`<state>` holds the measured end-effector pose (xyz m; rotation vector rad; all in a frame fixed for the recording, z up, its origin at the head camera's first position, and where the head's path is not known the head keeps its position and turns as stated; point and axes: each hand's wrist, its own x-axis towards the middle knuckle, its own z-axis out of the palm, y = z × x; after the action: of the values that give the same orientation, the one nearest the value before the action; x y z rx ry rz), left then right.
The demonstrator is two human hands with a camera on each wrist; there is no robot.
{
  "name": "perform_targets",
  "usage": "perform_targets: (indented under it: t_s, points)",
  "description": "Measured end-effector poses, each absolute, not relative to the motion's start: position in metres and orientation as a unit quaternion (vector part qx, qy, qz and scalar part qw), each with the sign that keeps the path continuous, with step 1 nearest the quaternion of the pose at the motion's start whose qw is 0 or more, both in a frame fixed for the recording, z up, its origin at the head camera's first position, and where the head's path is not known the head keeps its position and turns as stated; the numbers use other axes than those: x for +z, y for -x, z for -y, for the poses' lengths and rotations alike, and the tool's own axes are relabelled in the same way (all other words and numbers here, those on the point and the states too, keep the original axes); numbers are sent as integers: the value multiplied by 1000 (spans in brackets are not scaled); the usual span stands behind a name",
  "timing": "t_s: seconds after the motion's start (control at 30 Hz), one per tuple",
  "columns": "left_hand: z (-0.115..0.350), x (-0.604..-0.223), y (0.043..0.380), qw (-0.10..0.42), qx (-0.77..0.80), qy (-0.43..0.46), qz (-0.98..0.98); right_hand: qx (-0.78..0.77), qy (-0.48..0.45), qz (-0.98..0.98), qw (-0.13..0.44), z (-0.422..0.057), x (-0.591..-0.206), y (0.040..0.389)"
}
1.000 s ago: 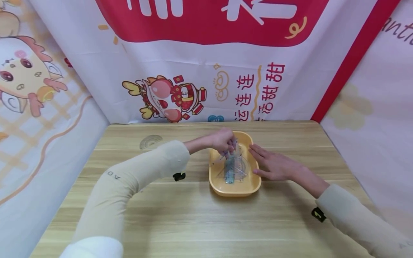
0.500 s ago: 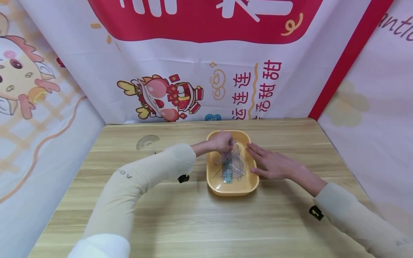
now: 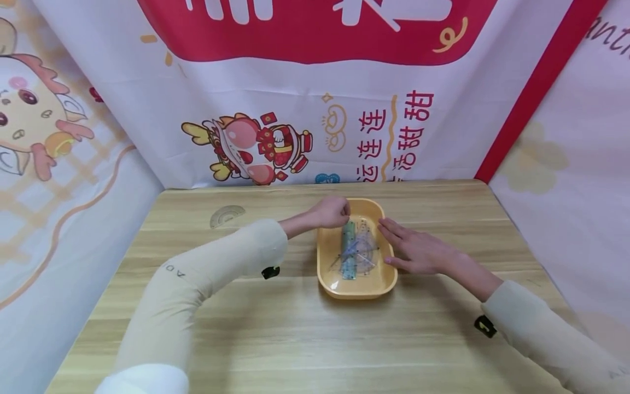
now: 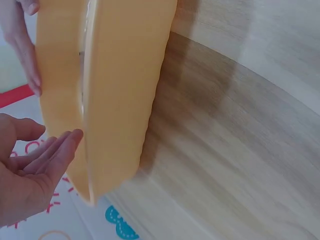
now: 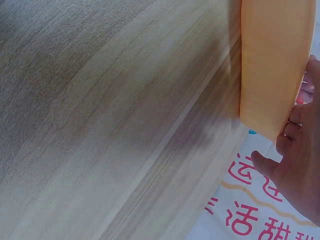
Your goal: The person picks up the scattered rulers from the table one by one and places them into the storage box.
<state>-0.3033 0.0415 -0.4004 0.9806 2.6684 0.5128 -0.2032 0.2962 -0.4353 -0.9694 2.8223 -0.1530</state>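
A yellow plastic tub [image 3: 325,276] stands on the table. Inside lie a green-tinted ruler [image 3: 348,265], a clear protractor [image 3: 367,253] and other see-through drawing pieces, overlapping so that their exact shapes are hard to tell. My left hand [image 3: 331,212] hovers over the tub's far left rim. In the left wrist view its fingers are loosely bent, the thumb stands apart from them, and nothing is held. My right hand [image 3: 418,251] rests its straight fingers against the tub's right rim; the right wrist view shows those fingers at the tub's wall [image 5: 275,65].
Another clear protractor [image 3: 227,216] lies flat at the back left of the wooden table [image 3: 295,345]. Behind the table's far edge hangs a printed white and red cloth [image 3: 315,82]. More printed cloth hangs on both sides.
My left hand has moved up and back out of the tub, letting go of a clear drawing piece that now lies across the ruler. My right hand stays at the rim.
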Motion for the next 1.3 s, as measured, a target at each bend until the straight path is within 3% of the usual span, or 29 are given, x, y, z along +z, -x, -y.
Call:
perform_targets:
  t_s: [0.6, 1.3]
  points:
    - [25, -367, 281, 160, 284, -351, -878, -55, 319, -943, 77, -297, -438, 203]
    - [111, -369, 254, 141, 294, -291, -899, -48, 324, -942, 78, -293, -435, 203]
